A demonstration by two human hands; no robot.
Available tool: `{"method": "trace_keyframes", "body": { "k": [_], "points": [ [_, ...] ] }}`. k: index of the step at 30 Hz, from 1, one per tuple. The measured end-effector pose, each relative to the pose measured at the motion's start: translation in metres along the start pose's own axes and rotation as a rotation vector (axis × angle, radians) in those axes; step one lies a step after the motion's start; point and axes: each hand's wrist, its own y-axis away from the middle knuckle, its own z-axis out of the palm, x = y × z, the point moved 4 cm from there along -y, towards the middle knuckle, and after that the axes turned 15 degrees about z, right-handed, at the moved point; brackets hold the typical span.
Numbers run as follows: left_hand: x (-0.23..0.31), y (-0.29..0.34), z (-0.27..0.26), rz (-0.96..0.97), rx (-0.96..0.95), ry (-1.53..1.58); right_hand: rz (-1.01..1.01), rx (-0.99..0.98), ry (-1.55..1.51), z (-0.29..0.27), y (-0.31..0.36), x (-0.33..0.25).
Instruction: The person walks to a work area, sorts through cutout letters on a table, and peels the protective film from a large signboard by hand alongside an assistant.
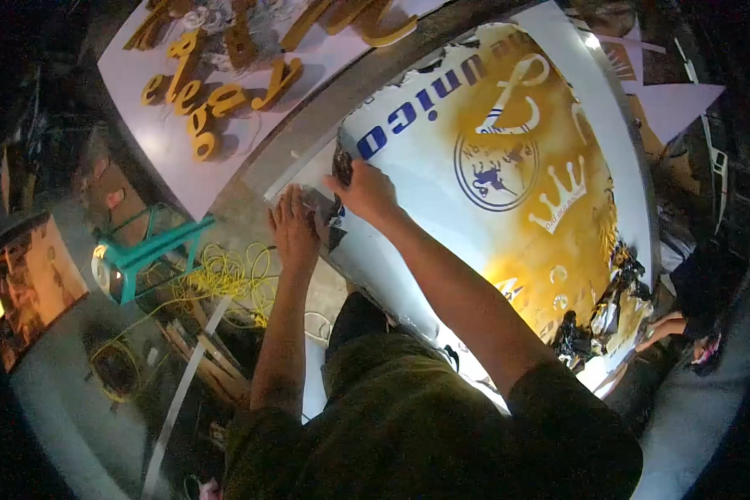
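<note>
A large sheet with white, yellow and blue print (425, 183) lies in front of me; its edges are ragged, with dark torn bits. At its left edge my right hand (367, 193) is closed, its fingers curled by a dark, crumpled-looking piece (342, 160); what exactly it grips I cannot make out. Just left of it, my left hand (294, 229) lies flat with fingers stretched, on a pale strip along the board's edge. It holds nothing that I can see.
Beyond is a white board (167, 108) with gold cut-out letters (225, 100). To the left stand a teal metal stand (154, 254) and tangled yellow cord (225, 275). Dark crumpled scraps (571, 337) lie on the sheet's right part. Another person's arm (662, 329) reaches in at the right.
</note>
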Motion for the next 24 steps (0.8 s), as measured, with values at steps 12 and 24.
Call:
{"method": "trace_keyframes", "body": {
  "k": [12,24],
  "points": [
    [0.009,-0.021,0.012,0.079,-0.063,-0.079,-0.021,-0.086,0.027,0.025,-0.05,0.018],
    [0.011,-0.019,0.008,-0.005,-0.154,-0.119,0.005,-0.108,-0.125,-0.005,-0.004,0.054]
  ]
}}
